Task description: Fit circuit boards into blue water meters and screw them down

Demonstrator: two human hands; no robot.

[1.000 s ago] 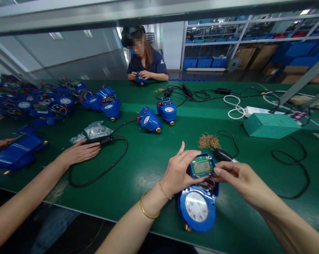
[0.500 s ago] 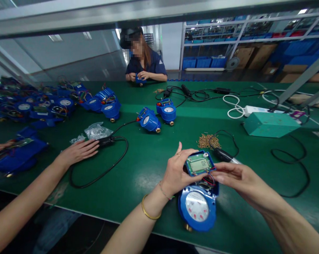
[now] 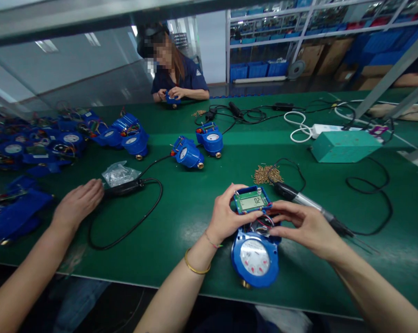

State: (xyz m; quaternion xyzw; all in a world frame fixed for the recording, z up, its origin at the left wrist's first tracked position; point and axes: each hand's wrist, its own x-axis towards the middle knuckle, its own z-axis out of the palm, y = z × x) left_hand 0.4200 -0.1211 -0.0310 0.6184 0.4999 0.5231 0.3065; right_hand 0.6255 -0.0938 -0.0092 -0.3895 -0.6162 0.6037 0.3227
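A blue water meter [image 3: 273,267] with a round dial [image 3: 255,257] sits on the green table in front of me. My left hand [image 3: 227,210] grips its display module [image 3: 253,200], a green circuit board with a lit LCD in a blue frame, tilted up above the open housing. Thin wires [image 3: 264,223] run from the module into the housing. My right hand [image 3: 304,226] is closed at the right side of the module, its fingertips on the wires; the exact pinch is partly hidden.
An electric screwdriver [image 3: 299,201] lies beyond my right hand, beside a pile of brass screws [image 3: 267,174]. A teal box [image 3: 346,146] stands at right. More meters [image 3: 187,152] lie ahead and left. A neighbour's hand [image 3: 77,203] is by another screwdriver [image 3: 124,188]; a person [image 3: 177,69] works opposite.
My right hand's fingers have shifted at the wires, and the thumb is lower. The neighbour's hand has drawn back left from the screwdriver. The view has shifted slightly.
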